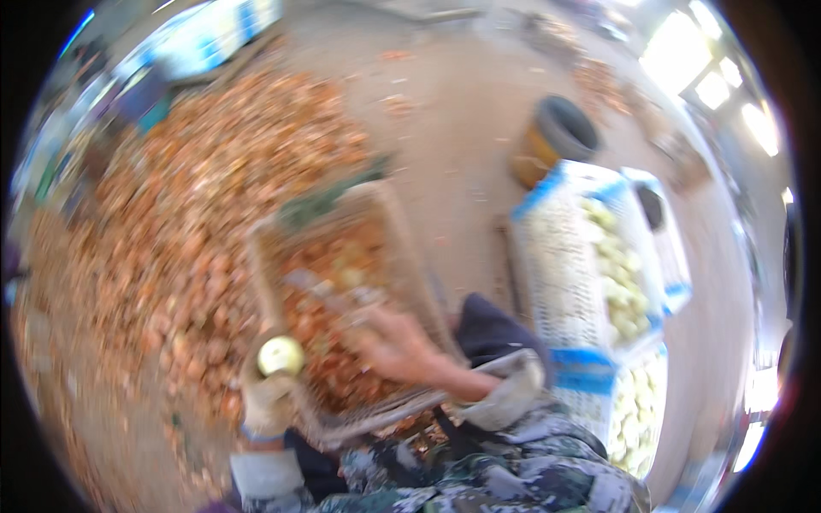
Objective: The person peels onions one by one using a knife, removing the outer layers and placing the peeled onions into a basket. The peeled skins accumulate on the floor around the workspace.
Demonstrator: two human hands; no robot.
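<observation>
My left hand (266, 397), in a pale glove, holds a peeled onion (280, 356) at the near left corner of a worn crate (417, 256). Over the crate is my bare right hand (401, 346), closed around what looks like a knife (314, 285). Its blurred blade points to the far left. Inside the crate lie loose brown onion skins (340, 378) and some paler pieces, smeared by motion.
A large heap of unpeeled onions (211, 211) spreads along the left. White-and-blue crates (564, 256) of peeled onions (619, 276) stand on my right. Behind them is a dark-mouthed bucket (555, 138). Scraps of skin dot the concrete floor (462, 115).
</observation>
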